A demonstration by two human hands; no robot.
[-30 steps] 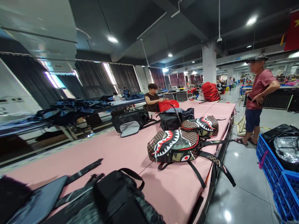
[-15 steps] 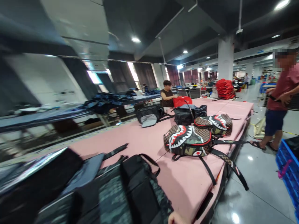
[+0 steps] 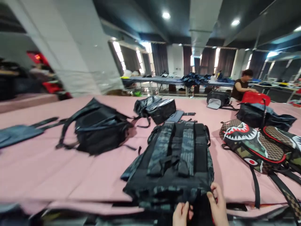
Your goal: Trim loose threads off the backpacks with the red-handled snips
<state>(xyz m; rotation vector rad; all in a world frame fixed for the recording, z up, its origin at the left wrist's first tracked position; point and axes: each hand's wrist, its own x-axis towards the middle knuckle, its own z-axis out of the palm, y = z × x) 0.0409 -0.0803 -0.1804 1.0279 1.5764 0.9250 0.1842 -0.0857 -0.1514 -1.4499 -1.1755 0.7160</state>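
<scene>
A dark camouflage backpack (image 3: 178, 157) lies on the pink table, its two shoulder straps facing up and its near end at the table's front edge. My left hand (image 3: 181, 214) is closed in a pinch on black fabric at that near end. At the near right corner, my right hand (image 3: 218, 202) grips the backpack's edge between thumb and fingers. Black fabric (image 3: 201, 208) hangs down between both hands. To the right lies a shark-mouth backpack (image 3: 251, 146) in camouflage and brown check, apart from my hands.
On the pink table (image 3: 105, 174) are a black backpack (image 3: 101, 128), a dark shiny bag (image 3: 157, 108) and a blue-grey piece with a strap (image 3: 21, 133). Behind at right, a person (image 3: 242, 86) handles a red bag (image 3: 255, 98). A column (image 3: 77, 47) stands at left.
My view has swung left, moving the shark-mouth backpack to the right side. Both my hands now show on the camouflage backpack; earlier only part of one was visible.
</scene>
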